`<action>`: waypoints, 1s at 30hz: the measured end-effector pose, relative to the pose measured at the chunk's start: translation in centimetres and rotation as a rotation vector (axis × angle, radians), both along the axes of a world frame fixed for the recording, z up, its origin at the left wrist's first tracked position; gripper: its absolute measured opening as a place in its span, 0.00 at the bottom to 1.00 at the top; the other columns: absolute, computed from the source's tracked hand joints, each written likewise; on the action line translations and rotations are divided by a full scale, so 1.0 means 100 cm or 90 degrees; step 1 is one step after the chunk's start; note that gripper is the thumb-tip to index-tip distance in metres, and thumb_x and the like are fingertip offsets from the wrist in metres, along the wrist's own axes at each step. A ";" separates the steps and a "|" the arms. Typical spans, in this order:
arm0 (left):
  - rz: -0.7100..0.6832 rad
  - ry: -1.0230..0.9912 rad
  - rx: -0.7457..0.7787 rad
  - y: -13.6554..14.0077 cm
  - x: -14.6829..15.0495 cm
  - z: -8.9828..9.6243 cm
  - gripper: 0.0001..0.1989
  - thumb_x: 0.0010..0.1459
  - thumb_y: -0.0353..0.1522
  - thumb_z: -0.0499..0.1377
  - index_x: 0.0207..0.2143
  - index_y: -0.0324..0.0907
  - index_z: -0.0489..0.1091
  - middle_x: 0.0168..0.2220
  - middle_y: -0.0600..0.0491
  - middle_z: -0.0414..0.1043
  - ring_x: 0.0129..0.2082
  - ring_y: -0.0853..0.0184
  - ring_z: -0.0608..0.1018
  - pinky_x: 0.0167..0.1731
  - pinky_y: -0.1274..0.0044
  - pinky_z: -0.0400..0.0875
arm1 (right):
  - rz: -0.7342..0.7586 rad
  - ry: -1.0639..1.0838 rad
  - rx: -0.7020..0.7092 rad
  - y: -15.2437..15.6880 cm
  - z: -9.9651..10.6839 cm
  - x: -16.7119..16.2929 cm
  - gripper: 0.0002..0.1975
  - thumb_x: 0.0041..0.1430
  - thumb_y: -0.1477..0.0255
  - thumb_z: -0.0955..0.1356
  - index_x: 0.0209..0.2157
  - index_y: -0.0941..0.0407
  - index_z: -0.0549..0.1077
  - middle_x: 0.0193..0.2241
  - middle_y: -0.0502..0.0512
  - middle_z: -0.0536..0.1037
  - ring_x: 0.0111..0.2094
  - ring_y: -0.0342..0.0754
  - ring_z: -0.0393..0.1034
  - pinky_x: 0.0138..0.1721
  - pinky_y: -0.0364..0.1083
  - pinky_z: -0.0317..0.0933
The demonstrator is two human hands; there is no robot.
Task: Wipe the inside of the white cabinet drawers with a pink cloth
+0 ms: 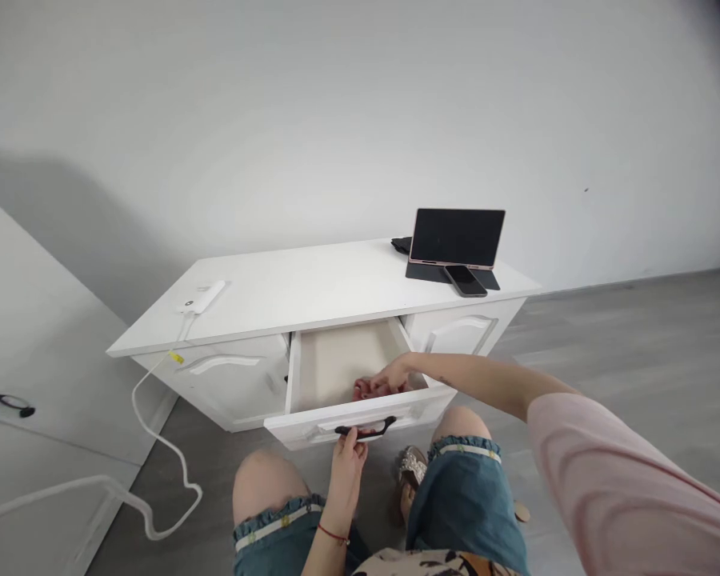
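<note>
1. A person crouches in front of a low white cabinet (312,292), seen from a camera on their head looking down past both knees.
2. The middle drawer (348,376) is pulled open towards the person.
3. The left hand (348,452) grips the drawer's black handle (365,431), fingers curled under the bar from below.
4. The right hand (396,374) reaches down into the open drawer, fingers bent over a small pinkish-red item (366,390) near the front wall. Whether the fingers have closed on it cannot be told; the item is too small to identify.
5. Judging by this, the step in hand is reaching into the held-open drawer; the next move calls for a firm pinch on the item while the left hand steadies the drawer.
6. On the cabinet's top surface, at the right end, a dark tablet (458,236) stands propped on its keyboard cover, with a smartphone (466,281) lying just in front.
7. At the left end lies a white device (201,297), whose white cable (156,436) trails to the grey floor.
</note>
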State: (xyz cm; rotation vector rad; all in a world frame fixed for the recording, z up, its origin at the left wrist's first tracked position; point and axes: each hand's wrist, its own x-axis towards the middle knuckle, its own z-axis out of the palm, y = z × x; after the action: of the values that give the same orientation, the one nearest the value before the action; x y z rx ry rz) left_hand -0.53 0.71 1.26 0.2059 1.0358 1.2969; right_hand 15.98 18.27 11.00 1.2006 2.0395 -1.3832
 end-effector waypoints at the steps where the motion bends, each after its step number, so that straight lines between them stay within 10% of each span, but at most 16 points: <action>1: -0.006 0.005 0.002 -0.001 0.000 0.002 0.15 0.40 0.39 0.70 0.28 0.43 0.70 0.31 0.50 0.78 0.30 0.67 0.76 0.40 0.72 0.68 | 0.001 0.010 -0.016 0.002 0.010 0.000 0.28 0.50 0.83 0.65 0.55 0.56 0.65 0.28 0.45 0.72 0.26 0.43 0.71 0.26 0.42 0.65; 7: -0.026 -0.008 0.025 -0.003 -0.002 0.000 0.16 0.40 0.39 0.71 0.29 0.43 0.70 0.33 0.49 0.78 0.32 0.67 0.76 0.40 0.73 0.66 | -0.055 0.347 0.196 -0.029 0.082 0.010 0.28 0.48 0.80 0.64 0.54 0.57 0.64 0.45 0.54 0.72 0.41 0.45 0.69 0.40 0.44 0.64; 14: -0.030 -0.014 0.011 -0.005 -0.004 0.003 0.14 0.44 0.36 0.70 0.28 0.44 0.68 0.34 0.50 0.78 0.34 0.66 0.76 0.41 0.72 0.66 | -0.054 0.375 0.526 -0.124 0.115 0.042 0.28 0.53 0.80 0.62 0.57 0.56 0.65 0.48 0.57 0.73 0.46 0.50 0.68 0.48 0.49 0.62; 18: -0.020 -0.019 -0.011 -0.004 -0.002 0.010 0.14 0.43 0.35 0.70 0.26 0.43 0.67 0.32 0.51 0.77 0.32 0.67 0.75 0.40 0.72 0.66 | -0.045 0.104 0.730 -0.155 0.085 0.044 0.27 0.61 0.75 0.61 0.62 0.48 0.62 0.40 0.57 0.72 0.35 0.49 0.69 0.39 0.49 0.62; 24: -0.008 -0.024 -0.015 -0.005 -0.003 0.011 0.12 0.44 0.34 0.70 0.29 0.42 0.70 0.33 0.51 0.76 0.34 0.67 0.76 0.40 0.72 0.67 | -0.046 0.019 0.999 -0.165 0.003 0.010 0.22 0.65 0.67 0.62 0.60 0.55 0.67 0.50 0.65 0.72 0.55 0.59 0.61 0.55 0.61 0.53; 30: -0.058 0.179 -0.008 -0.005 0.011 0.033 0.09 0.61 0.29 0.54 0.34 0.42 0.74 0.36 0.48 0.76 0.36 0.67 0.77 0.41 0.72 0.70 | 0.033 0.097 0.986 -0.156 -0.016 -0.046 0.25 0.66 0.66 0.61 0.64 0.42 0.59 0.64 0.58 0.60 0.63 0.59 0.51 0.59 0.63 0.45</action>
State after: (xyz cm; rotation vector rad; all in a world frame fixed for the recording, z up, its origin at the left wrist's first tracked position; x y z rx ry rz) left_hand 0.55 0.20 4.54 0.4309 1.2564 1.2003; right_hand 11.33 2.63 9.37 1.4196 3.2041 0.4774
